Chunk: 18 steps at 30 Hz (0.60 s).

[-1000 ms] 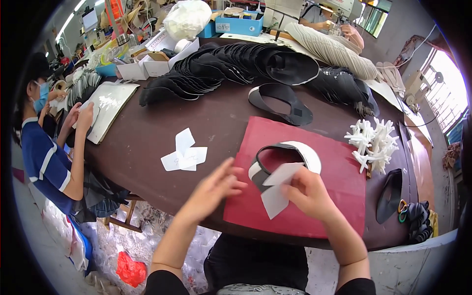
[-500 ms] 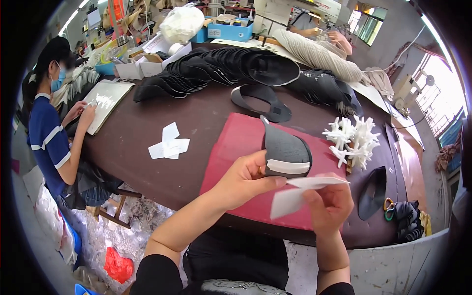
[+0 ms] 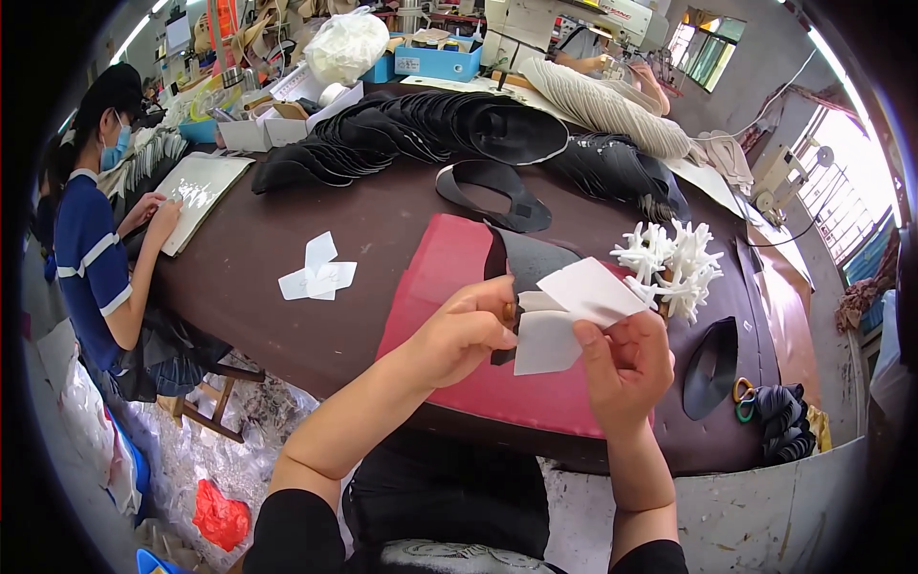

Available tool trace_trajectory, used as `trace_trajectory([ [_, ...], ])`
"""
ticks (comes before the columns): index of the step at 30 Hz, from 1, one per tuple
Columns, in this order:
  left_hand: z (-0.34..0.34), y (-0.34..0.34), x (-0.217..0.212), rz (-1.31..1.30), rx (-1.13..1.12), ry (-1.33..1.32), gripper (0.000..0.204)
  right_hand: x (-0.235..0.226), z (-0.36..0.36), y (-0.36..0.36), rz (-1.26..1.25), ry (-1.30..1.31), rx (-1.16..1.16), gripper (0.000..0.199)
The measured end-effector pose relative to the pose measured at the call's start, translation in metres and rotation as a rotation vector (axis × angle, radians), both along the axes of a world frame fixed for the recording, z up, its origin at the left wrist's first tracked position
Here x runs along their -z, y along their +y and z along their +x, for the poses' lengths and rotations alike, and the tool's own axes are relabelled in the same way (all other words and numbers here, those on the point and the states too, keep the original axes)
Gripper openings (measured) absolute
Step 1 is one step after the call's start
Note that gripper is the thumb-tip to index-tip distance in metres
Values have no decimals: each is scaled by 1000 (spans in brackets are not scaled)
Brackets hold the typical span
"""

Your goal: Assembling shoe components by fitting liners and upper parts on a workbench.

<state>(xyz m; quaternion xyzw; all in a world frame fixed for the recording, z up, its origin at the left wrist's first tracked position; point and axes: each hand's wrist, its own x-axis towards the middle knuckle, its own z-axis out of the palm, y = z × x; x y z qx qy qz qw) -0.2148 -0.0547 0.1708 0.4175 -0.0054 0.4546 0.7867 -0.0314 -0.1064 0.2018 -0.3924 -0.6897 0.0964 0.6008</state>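
My left hand [image 3: 454, 330] is closed on a dark grey curved fabric shoe upper [image 3: 537, 256] with a pale strip along its near edge. In my right hand [image 3: 626, 359], thumb and fingers pinch crossed white five-sided pieces [image 3: 593, 292]. These pieces overlap the near part of the upper and hide much of it; whether they touch it I cannot tell. Beneath both hands lies a red mat [image 3: 426, 287]. Similar white pieces [image 3: 321, 270] form a small crossed pile on the brown table to the left.
Long stacks of black uppers [image 3: 421, 129] and beige ones [image 3: 612, 110] line the back. Loose black uppers [image 3: 492, 196] lie beyond the mat. White branched pieces [image 3: 669, 268] and orange-and-green-handled scissors [image 3: 744, 400] sit right. A co-worker [image 3: 100, 230] works at far left.
The white pieces in my right hand have tipped flatter toward view and moved left, over the upper's near part. The pale strip is now mostly covered. The view has shifted slightly.
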Motion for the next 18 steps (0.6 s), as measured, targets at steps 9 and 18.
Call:
trace_trajectory([
  [9,8,-12,-12,-32,-317,397,16,5,-7,4,18,-40,18,34],
  [18,7,-18,-5,101,-420,580,12,-85,10,34,66,-507,-253,28],
])
